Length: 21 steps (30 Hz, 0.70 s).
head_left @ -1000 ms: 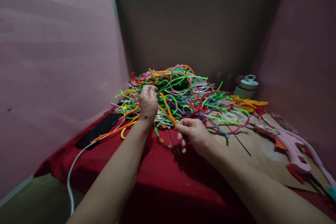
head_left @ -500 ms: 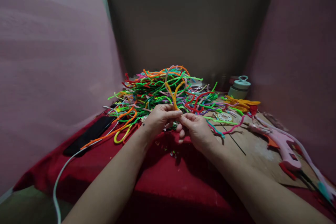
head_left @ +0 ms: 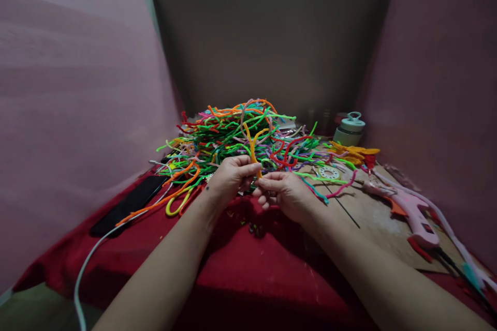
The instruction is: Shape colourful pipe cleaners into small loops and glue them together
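Left hand and right hand both pinch a forked yellow-orange pipe cleaner. Any lettering on the pink glue gun is unreadable

A pipe-cleaner heap blocks the way beyond left hand and right hand; a pink glue gun obstructs the right side; room lies between the forearms.

My view shows a table draped in red. Lying on it, I make out a tangled heap of colourful fuzzy stems, a flat black device and a brown board.
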Each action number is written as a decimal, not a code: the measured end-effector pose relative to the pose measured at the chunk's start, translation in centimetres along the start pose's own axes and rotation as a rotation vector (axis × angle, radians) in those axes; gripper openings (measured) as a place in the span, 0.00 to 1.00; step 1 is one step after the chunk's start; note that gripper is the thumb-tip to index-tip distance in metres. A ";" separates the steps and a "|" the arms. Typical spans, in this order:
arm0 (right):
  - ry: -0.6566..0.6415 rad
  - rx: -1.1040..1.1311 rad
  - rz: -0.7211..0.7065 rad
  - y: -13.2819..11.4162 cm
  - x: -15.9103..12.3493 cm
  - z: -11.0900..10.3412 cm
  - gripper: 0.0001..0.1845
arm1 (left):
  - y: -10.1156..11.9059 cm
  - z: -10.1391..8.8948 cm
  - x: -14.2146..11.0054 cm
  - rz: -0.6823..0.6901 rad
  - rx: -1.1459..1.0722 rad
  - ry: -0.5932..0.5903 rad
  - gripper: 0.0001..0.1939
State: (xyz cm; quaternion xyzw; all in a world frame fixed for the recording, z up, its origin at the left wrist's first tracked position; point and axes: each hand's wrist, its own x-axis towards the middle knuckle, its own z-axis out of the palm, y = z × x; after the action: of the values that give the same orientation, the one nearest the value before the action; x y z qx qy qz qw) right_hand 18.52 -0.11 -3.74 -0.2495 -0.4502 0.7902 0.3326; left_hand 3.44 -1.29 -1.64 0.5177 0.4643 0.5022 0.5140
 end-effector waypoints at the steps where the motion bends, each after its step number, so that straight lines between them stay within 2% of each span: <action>1: -0.028 0.039 0.024 0.1 0.0 -0.1 0.03 | 0.0 0.1 0.0 0.014 0.009 0.002 0.12; 5: -0.127 0.160 0.068 0.3 0.2 -0.5 0.02 | 0.2 0.4 -0.3 0.030 0.002 -0.011 0.11; 8: -0.092 0.110 0.045 0.2 0.2 -0.4 0.05 | 0.3 0.7 -0.3 0.027 0.004 0.009 0.11; 12: 0.080 -0.141 -0.043 0.3 0.2 0.2 0.06 | 0.4 1.4 -0.4 0.065 0.096 0.135 0.12; 15: 0.213 -0.496 -0.270 0.7 0.3 0.3 0.09 | 0.6 1.9 -0.5 0.075 0.148 0.213 0.12; 17: 0.251 -0.702 -0.389 1.1 0.4 0.3 0.11 | 0.8 2.2 -0.7 0.074 0.143 0.233 0.12; 21: 0.273 -0.813 -0.411 1.4 0.6 0.0 0.14 | 0.8 2.8 -0.9 0.079 0.142 0.271 0.13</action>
State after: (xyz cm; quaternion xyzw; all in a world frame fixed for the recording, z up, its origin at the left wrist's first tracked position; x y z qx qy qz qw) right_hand 17.70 -0.23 -5.02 -0.3667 -0.7153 0.4277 0.4134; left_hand 6.16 -2.39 -0.74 0.4983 0.5429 0.5532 0.3885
